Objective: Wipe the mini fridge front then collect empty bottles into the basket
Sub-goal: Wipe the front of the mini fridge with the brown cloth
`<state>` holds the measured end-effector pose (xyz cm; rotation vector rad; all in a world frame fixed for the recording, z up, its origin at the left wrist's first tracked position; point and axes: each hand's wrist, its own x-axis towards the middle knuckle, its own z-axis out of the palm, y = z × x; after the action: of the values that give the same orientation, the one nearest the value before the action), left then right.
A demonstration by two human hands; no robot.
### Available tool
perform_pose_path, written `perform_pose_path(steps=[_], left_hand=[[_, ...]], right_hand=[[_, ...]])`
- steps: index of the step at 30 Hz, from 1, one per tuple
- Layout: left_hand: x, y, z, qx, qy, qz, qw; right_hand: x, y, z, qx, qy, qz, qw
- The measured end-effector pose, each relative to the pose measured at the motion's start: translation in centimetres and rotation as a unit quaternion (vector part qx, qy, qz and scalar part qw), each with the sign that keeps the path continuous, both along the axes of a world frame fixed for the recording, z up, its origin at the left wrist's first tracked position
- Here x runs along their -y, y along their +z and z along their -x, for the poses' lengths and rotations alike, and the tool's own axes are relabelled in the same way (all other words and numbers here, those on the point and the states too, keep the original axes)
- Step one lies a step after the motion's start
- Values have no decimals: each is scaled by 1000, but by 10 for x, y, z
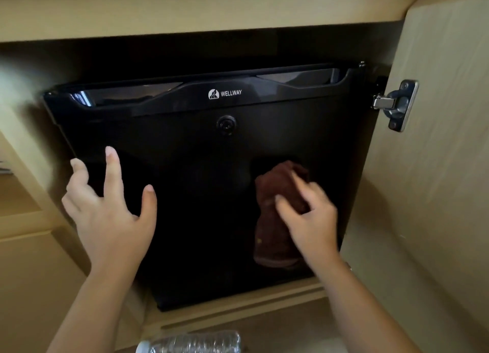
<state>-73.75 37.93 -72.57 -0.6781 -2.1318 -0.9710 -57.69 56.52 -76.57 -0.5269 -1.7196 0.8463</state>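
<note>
A black mini fridge with a white WELLWAY logo sits inside a wooden cabinet, its glossy door facing me. My right hand presses a dark red-brown cloth against the lower right of the door; part of the cloth hangs below my fingers. My left hand is spread flat with fingers apart on the door's left edge, holding nothing. A clear plastic bottle lies on its side at the bottom edge of the view. No basket is in view.
The cabinet door stands swung out on the right, with a metal hinge near the fridge's top right corner. A wooden shelf overhangs the fridge. A cabinet side panel stands to the left.
</note>
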Motion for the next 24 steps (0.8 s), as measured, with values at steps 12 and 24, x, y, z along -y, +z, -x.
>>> perform_pose_path(steps=[12,24], left_hand=[[14,-41,-2,53,-73,-51,995],[30,-81,3,139,-106,-32,984]], right_hand=[[42,-90,17,150,69,-18,986],[11,2,8,18,-88,-43,995]])
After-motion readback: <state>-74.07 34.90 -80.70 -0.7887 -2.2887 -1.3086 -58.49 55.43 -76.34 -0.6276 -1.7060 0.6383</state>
